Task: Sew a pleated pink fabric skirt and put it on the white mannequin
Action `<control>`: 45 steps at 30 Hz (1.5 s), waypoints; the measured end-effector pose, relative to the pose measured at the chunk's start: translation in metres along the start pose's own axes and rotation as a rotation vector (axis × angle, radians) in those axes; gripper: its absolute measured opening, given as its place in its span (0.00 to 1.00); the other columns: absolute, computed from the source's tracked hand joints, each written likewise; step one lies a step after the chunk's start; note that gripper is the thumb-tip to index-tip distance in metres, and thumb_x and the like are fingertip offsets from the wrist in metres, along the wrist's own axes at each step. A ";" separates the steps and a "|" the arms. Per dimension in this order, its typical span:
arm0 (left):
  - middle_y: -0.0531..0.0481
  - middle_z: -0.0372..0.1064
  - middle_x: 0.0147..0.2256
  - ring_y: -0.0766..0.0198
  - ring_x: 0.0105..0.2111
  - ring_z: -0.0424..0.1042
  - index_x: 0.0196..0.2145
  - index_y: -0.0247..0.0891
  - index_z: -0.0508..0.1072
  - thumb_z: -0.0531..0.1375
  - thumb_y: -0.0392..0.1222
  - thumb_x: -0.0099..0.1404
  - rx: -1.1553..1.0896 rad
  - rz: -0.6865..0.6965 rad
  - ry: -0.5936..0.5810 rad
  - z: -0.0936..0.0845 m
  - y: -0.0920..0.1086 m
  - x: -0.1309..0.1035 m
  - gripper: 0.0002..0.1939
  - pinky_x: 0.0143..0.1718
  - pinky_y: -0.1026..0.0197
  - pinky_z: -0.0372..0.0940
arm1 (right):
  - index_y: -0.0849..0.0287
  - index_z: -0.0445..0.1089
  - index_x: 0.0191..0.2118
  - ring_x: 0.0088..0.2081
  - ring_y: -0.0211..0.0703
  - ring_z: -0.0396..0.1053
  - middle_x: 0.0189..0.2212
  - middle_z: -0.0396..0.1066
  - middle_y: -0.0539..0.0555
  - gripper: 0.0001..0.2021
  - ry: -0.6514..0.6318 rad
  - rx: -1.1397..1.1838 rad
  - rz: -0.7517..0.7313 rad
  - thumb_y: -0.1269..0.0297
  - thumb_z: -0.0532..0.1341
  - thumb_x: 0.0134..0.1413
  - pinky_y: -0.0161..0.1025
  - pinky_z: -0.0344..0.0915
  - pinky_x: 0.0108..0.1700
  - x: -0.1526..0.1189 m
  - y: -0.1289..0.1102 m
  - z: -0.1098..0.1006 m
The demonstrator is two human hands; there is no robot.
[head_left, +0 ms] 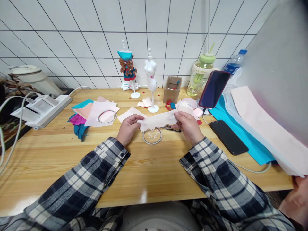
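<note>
A pale pink strip (159,122) with a jagged lower edge is stretched between my two hands. My left hand (129,128) pinches its left end, and my right hand (189,126) pinches the right end. Just below the strip a ring (152,143) lies on the table, with small pale scraps inside it. Black-handled scissors (174,129) lie partly hidden behind the strip and my right fingers. Behind the strip stands a bare white mini mannequin (151,75). Farther back, a second mannequin (127,64) wears a turquoise, brown and red outfit.
Pink sheets and a ring (107,122) lie left on the wooden table (144,173). A cardboard box (171,93), green-lidded bottle (197,80) and propped phone (214,89) stand behind. Another phone (228,137) and turquoise material (258,152) are right. A power strip (48,112) is far left.
</note>
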State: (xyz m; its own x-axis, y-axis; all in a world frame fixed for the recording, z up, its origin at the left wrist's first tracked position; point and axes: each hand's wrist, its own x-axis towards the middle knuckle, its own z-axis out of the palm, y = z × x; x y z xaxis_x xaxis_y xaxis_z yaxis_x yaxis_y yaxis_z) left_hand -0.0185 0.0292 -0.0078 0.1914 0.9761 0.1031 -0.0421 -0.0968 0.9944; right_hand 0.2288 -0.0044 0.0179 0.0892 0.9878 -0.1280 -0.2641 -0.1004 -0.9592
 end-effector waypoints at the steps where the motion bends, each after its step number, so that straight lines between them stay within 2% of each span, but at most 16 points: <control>1: 0.52 0.74 0.32 0.65 0.29 0.68 0.36 0.36 0.75 0.61 0.34 0.49 0.006 0.002 -0.002 0.000 0.000 0.000 0.13 0.31 0.64 0.61 | 0.57 0.73 0.31 0.23 0.36 0.68 0.24 0.72 0.48 0.12 0.002 -0.006 0.003 0.54 0.68 0.44 0.34 0.73 0.27 0.000 0.000 0.000; 8: 0.54 0.70 0.28 0.66 0.27 0.66 0.35 0.37 0.75 0.58 0.31 0.46 0.050 0.004 0.021 -0.002 -0.002 0.002 0.17 0.29 0.65 0.59 | 0.57 0.72 0.30 0.22 0.35 0.65 0.23 0.69 0.47 0.13 -0.018 0.006 0.006 0.53 0.68 0.44 0.34 0.73 0.28 0.001 0.001 -0.002; 14: 0.55 0.68 0.25 0.67 0.25 0.64 0.34 0.37 0.75 0.58 0.31 0.46 0.060 -0.010 0.050 0.000 0.000 0.002 0.15 0.27 0.66 0.58 | 0.58 0.71 0.27 0.20 0.33 0.61 0.20 0.64 0.45 0.13 -0.024 0.024 -0.008 0.54 0.69 0.43 0.33 0.73 0.26 0.001 0.000 -0.002; 21: 0.57 0.63 0.21 0.67 0.24 0.64 0.32 0.37 0.74 0.58 0.31 0.45 0.057 -0.032 0.068 0.002 0.004 0.000 0.14 0.26 0.66 0.58 | 0.58 0.72 0.28 0.21 0.33 0.61 0.20 0.64 0.46 0.14 -0.027 0.019 -0.010 0.53 0.69 0.43 0.33 0.74 0.27 0.001 0.000 -0.002; 29: 0.54 0.68 0.23 0.64 0.25 0.67 0.32 0.37 0.73 0.57 0.31 0.42 -0.004 0.001 0.051 0.003 0.002 0.000 0.16 0.27 0.64 0.61 | 0.58 0.72 0.30 0.21 0.33 0.62 0.21 0.66 0.46 0.13 -0.011 0.009 -0.014 0.53 0.68 0.44 0.33 0.73 0.27 0.003 0.001 -0.005; 32: 0.50 0.71 0.25 0.61 0.24 0.69 0.32 0.37 0.73 0.59 0.37 0.44 -0.201 -0.072 -0.037 0.001 0.012 -0.004 0.14 0.26 0.59 0.64 | 0.58 0.73 0.31 0.22 0.34 0.65 0.22 0.70 0.48 0.14 -0.065 0.005 0.005 0.52 0.68 0.44 0.32 0.73 0.26 -0.001 0.000 -0.003; 34: 0.44 0.72 0.24 0.56 0.22 0.70 0.32 0.36 0.74 0.59 0.49 0.50 -0.308 -0.236 -0.183 -0.003 0.021 -0.007 0.15 0.24 0.55 0.65 | 0.60 0.75 0.33 0.24 0.35 0.69 0.25 0.73 0.50 0.17 -0.190 -0.027 0.059 0.50 0.68 0.44 0.32 0.73 0.26 -0.007 -0.001 0.002; 36: 0.42 0.70 0.20 0.58 0.18 0.67 0.25 0.36 0.73 0.56 0.64 0.54 -0.278 -0.352 -0.288 -0.007 0.029 -0.008 0.26 0.20 0.56 0.62 | 0.61 0.75 0.33 0.24 0.36 0.71 0.26 0.75 0.52 0.19 -0.351 -0.073 0.138 0.47 0.68 0.43 0.32 0.72 0.26 -0.016 -0.002 0.011; 37: 0.41 0.71 0.21 0.57 0.19 0.68 0.24 0.36 0.73 0.55 0.70 0.53 -0.240 -0.364 -0.329 -0.008 0.033 -0.008 0.31 0.20 0.57 0.62 | 0.62 0.76 0.32 0.24 0.37 0.71 0.25 0.75 0.52 0.20 -0.422 -0.094 0.177 0.46 0.68 0.43 0.32 0.72 0.25 -0.020 -0.002 0.016; 39: 0.37 0.75 0.30 0.53 0.29 0.74 0.30 0.35 0.76 0.56 0.76 0.49 -0.173 -0.315 -0.401 -0.006 0.039 -0.009 0.37 0.27 0.57 0.67 | 0.62 0.76 0.32 0.25 0.36 0.71 0.25 0.74 0.52 0.22 -0.532 -0.132 0.226 0.45 0.68 0.43 0.31 0.71 0.25 -0.028 -0.001 0.025; 41: 0.35 0.75 0.45 0.47 0.44 0.74 0.43 0.36 0.76 0.60 0.76 0.46 -0.141 -0.243 -0.470 0.002 0.044 -0.013 0.41 0.37 0.55 0.69 | 0.62 0.76 0.33 0.25 0.36 0.71 0.25 0.74 0.51 0.21 -0.578 -0.160 0.229 0.46 0.68 0.44 0.31 0.71 0.25 -0.032 0.002 0.032; 42: 0.35 0.73 0.49 0.46 0.47 0.73 0.49 0.37 0.74 0.61 0.74 0.46 -0.126 -0.233 -0.511 0.007 0.046 -0.016 0.43 0.39 0.55 0.69 | 0.62 0.76 0.33 0.26 0.36 0.71 0.25 0.74 0.51 0.20 -0.572 -0.171 0.217 0.46 0.67 0.45 0.31 0.71 0.25 -0.033 0.003 0.034; 43: 0.36 0.73 0.49 0.47 0.47 0.73 0.51 0.39 0.73 0.64 0.70 0.47 -0.090 -0.234 -0.543 0.013 0.047 -0.020 0.41 0.40 0.55 0.69 | 0.61 0.76 0.33 0.27 0.36 0.71 0.25 0.74 0.51 0.19 -0.556 -0.182 0.199 0.47 0.67 0.46 0.32 0.71 0.25 -0.033 0.005 0.036; 45: 0.40 0.76 0.44 0.50 0.41 0.76 0.49 0.40 0.75 0.69 0.58 0.49 0.020 -0.268 -0.552 0.022 0.049 -0.027 0.32 0.36 0.57 0.69 | 0.61 0.76 0.33 0.27 0.37 0.71 0.26 0.73 0.50 0.18 -0.511 -0.204 0.165 0.49 0.66 0.47 0.33 0.71 0.26 -0.032 0.006 0.037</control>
State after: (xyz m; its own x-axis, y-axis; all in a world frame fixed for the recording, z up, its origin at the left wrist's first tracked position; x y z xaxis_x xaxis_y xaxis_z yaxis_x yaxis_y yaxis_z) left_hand -0.0041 -0.0062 0.0382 0.6728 0.7225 -0.1594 0.0951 0.1291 0.9871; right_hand 0.1888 -0.0325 0.0252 -0.4263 0.8842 -0.1907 -0.0402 -0.2291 -0.9726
